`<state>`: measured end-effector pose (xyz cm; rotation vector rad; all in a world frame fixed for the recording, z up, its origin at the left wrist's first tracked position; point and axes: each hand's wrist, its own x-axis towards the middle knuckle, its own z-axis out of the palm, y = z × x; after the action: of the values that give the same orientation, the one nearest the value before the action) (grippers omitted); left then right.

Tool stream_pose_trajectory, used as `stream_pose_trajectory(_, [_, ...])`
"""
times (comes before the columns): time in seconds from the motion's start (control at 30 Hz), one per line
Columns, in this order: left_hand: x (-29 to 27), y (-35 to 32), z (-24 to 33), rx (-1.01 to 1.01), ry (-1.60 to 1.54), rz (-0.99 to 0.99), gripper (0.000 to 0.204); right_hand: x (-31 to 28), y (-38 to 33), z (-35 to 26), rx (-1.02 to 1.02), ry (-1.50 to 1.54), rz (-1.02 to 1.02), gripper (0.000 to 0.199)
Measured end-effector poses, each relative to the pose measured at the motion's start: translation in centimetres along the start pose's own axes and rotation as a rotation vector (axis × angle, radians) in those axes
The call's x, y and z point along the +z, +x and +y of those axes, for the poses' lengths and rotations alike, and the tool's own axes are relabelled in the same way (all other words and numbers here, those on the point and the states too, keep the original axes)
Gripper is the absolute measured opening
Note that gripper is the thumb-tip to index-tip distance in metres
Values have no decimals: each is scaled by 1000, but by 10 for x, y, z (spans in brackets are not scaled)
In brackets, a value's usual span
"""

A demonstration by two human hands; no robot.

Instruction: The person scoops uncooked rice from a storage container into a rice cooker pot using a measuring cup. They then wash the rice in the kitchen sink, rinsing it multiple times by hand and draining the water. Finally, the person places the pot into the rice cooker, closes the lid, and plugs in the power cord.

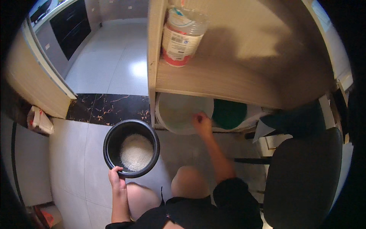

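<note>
My left hand (117,177) is closed on the near-left rim of a black rice cooker inner pot (108,138), thumb over the edge. White uncooked rice (136,153) lies in the bottom of the pot, which is tipped slightly. My right hand (202,123) reaches forward over a round, whitish tub (173,114) under the lowest shelf. Its fingers are curled in; whatever they might hold is too small or hidden to make out. Beside the tub, a dark green round thing (230,113) sits partly under the shelf.
A wooden shelf unit (213,82) overhangs the tub, with a clear plastic package of cups (182,44) on its shelf. A dark chair (303,177) stands close on the right. A black marble threshold (114,109) crosses the doorway ahead. A package (40,121) lies by the left wall.
</note>
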<state>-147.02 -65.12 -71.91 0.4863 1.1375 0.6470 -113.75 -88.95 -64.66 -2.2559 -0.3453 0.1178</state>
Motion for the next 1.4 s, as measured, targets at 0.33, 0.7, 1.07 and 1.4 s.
stream_pose_trajectory(0.33, [0, 13, -8, 12, 28, -28, 18, 11, -35, 56, 442, 979, -250, 48])
stream_pose_trajectory(0.7, [9, -3, -3, 83, 42, 26, 19, -14, -20, 19, 650, 930, -249, 35])
stream_pose_trajectory(1.07, [-1, 1, -1, 67, 17, 36, 19, 3, 3, 91, 575, 1123, -361, 29])
stream_pose_trajectory(1.4, [-7, 5, -1, 103, 48, 45, 17, -79, 43, 254, 745, 599, 300, 36])
